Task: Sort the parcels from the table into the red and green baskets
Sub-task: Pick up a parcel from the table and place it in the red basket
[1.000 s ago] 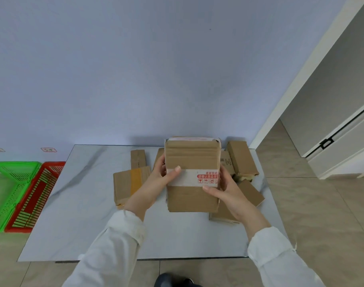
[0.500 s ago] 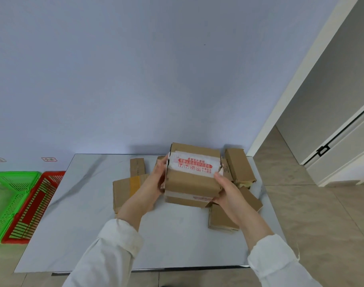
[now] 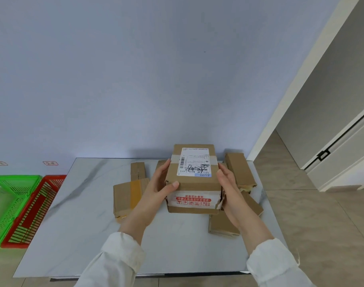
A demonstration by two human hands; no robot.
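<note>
the held parcel is a brown cardboard box, lifted above the marble-patterned bench near its far right part, with a white shipping label facing up and a strip of white tape with red print across the near face. the left hand grips its left side, fingers spread along the side wall and the thumb laid over the top near edge. the right hand presses flat against its right side, fingers pointing away from the person, closed onto the box rather than curled around it. both arms wear white sleeves.

left of the held parcel a flat parcel with a yellow tape band lies on the bench, and behind that one a narrow small parcel lies lengthwise. right of the held parcel a long box rests near the far right corner of the bench. below and right of the held parcel, partly hidden by the right wrist, two more parcels lie close together: an angled one and a flat one.

far to the left of the held parcel, past the bench's left edge, the red basket sits on the floor, touching the green basket on its outer side.
</note>
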